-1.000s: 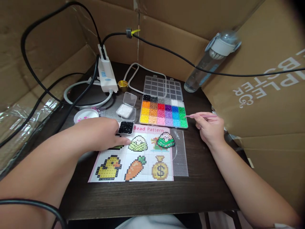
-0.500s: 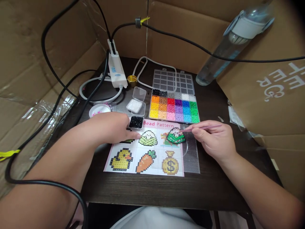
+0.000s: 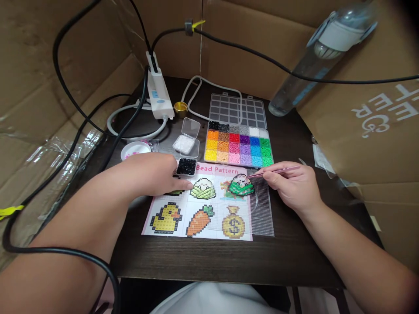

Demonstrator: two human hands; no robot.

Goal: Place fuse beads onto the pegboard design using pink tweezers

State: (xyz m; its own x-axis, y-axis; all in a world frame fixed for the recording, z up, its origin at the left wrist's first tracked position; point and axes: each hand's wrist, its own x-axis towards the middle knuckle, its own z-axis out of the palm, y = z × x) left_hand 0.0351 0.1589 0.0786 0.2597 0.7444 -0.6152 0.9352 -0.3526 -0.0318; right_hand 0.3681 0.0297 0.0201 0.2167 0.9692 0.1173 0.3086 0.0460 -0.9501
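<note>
My right hand (image 3: 293, 185) pinches pink tweezers (image 3: 273, 171), their tips touching the upper part of a bead figure (image 3: 241, 185) made of white, green and black beads. That figure lies on a clear pegboard (image 3: 263, 218), which partly covers the bead pattern sheet (image 3: 199, 220). At the sheet's upper left, my left hand (image 3: 157, 174) is closed around the near left side of a small clear box of black beads (image 3: 186, 166). Its thumb stretches along the front over the sheet; the other fingertips are hidden.
Behind the sheet lies an opened compartment case (image 3: 238, 146) of coloured beads. A small box of white beads (image 3: 183, 144), a white dish (image 3: 135, 150) and a gold cup (image 3: 180, 109) stand left of it. A power strip (image 3: 160, 93), cables and a water bottle (image 3: 306, 74) are at the back.
The tweezers have shifted slightly at the top of the bead figure, and my right hand has moved a little up and left. My left hand stays by the black beads.
</note>
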